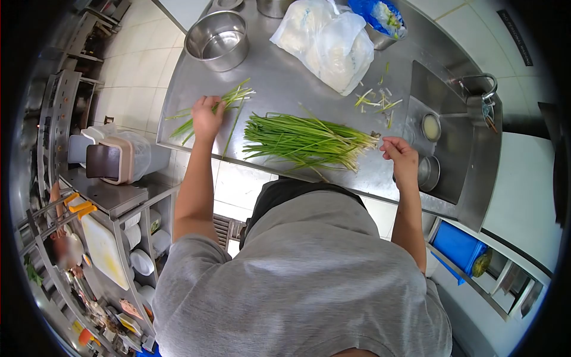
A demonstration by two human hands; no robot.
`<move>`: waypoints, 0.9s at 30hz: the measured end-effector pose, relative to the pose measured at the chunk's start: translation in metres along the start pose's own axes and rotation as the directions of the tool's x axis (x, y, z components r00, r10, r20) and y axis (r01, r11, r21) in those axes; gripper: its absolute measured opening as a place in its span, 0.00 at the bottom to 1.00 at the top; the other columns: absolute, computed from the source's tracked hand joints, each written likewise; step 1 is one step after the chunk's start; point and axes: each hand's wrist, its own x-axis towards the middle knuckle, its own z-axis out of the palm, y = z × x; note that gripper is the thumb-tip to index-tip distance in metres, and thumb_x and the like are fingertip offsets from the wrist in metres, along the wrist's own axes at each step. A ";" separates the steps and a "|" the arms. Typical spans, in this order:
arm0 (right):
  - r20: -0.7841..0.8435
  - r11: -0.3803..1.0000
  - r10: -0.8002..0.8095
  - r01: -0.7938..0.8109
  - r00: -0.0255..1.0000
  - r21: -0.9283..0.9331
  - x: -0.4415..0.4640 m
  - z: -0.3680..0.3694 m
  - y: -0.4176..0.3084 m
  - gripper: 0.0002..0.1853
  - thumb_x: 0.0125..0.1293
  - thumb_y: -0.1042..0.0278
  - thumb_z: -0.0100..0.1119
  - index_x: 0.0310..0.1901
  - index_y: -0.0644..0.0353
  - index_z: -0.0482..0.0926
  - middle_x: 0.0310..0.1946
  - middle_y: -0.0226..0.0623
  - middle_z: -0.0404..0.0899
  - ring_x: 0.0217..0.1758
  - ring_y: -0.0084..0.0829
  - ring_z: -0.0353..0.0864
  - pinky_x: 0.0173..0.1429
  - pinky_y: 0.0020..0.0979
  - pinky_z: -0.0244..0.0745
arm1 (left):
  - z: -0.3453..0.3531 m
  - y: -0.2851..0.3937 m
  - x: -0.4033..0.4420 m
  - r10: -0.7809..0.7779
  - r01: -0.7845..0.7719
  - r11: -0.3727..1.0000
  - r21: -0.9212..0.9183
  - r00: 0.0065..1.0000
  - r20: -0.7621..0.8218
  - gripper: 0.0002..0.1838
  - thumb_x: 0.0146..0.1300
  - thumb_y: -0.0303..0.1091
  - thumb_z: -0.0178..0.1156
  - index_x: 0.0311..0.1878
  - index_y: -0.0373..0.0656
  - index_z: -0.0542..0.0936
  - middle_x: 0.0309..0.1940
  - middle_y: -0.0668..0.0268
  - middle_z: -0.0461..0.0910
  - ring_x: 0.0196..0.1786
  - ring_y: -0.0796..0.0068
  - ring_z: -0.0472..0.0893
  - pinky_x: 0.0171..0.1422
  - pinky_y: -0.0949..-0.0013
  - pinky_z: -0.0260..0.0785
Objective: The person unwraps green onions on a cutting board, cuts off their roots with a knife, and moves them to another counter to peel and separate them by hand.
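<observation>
On the steel counter (238,138) lies a large pile of green chives (306,140), its pale root ends to the right. My left hand (207,116) rests with curled fingers on a smaller bunch of green stalks (235,95) at the counter's left. Just right of the root ends is my right hand (401,156), thumb and fingertips pressed together; whatever it pinches is too small to make out. Loose trimmed bits (380,102) are scattered above that hand. A single long stalk lies between the two bunches.
A steel pot (217,40) stands at the back left, beside a white plastic bag (327,41) and a blue-lined container (380,24). At the right is a sink (461,149) with a faucet (491,86) and bowls. Bins (122,157) stand off the left side.
</observation>
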 end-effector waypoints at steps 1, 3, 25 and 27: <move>0.000 1.000 -0.004 0.004 1.000 -0.008 -0.001 0.001 -0.001 0.10 0.62 0.71 0.59 0.43 0.65 0.80 0.29 0.32 0.80 0.30 0.18 0.74 0.36 0.20 0.70 | -0.009 0.019 -0.005 -0.036 0.032 0.998 0.045 0.996 0.077 0.13 0.49 0.43 0.66 0.35 0.46 0.81 0.38 0.61 0.80 0.46 0.58 0.76 0.58 0.54 0.61; 0.001 1.000 -0.015 0.015 1.000 -0.021 -0.002 0.004 -0.002 0.09 0.63 0.71 0.59 0.43 0.65 0.80 0.29 0.32 0.80 0.30 0.18 0.74 0.36 0.20 0.70 | -0.011 0.033 -0.016 -0.024 0.006 0.994 0.113 0.986 0.163 0.09 0.49 0.40 0.65 0.29 0.46 0.80 0.33 0.63 0.79 0.43 0.60 0.76 0.54 0.56 0.62; -0.036 1.000 -0.017 0.017 0.999 -0.014 -0.008 0.008 0.009 0.10 0.61 0.72 0.59 0.42 0.67 0.80 0.31 0.35 0.82 0.33 0.21 0.79 0.36 0.21 0.73 | 0.034 0.127 -0.022 0.484 -0.460 0.866 -0.196 0.869 0.099 0.08 0.59 0.37 0.59 0.38 0.45 0.81 0.39 0.62 0.78 0.46 0.58 0.75 0.53 0.56 0.63; -0.057 0.999 -0.013 0.011 0.998 -0.031 -0.009 0.010 0.007 0.10 0.62 0.71 0.59 0.43 0.67 0.80 0.31 0.34 0.81 0.31 0.19 0.77 0.36 0.20 0.72 | 0.060 0.168 -0.026 0.583 -0.530 0.793 -0.302 0.804 0.119 0.08 0.61 0.37 0.58 0.39 0.45 0.81 0.40 0.62 0.79 0.47 0.58 0.75 0.54 0.57 0.63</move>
